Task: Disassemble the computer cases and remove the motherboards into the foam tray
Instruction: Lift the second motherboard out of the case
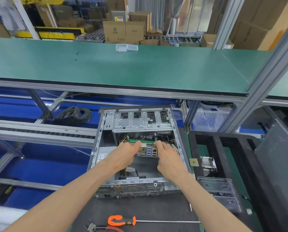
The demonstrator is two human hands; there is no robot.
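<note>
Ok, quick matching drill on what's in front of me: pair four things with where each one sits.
Things:
1. screwdriver
2. motherboard
3. clear boxes
4. cable coil

Places:
A. on the green shelf
B. in the open case, held by both hands
C. on the blue surface left of the case
D. near edge, in front of the case

Pairs: 1-D, 2-B, 3-A, 4-C

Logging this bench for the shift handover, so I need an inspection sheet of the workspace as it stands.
Surface: dark mat under the work.
Job's things: open computer case; motherboard tilted inside; black foam tray right of it.
Clutter: orange screwdriver, pliers, heatsink, clear cover.
Grippers: left hand and right hand grip the board.
Cables: black coil behind.
Surroundings: green shelf, cardboard boxes.
</note>
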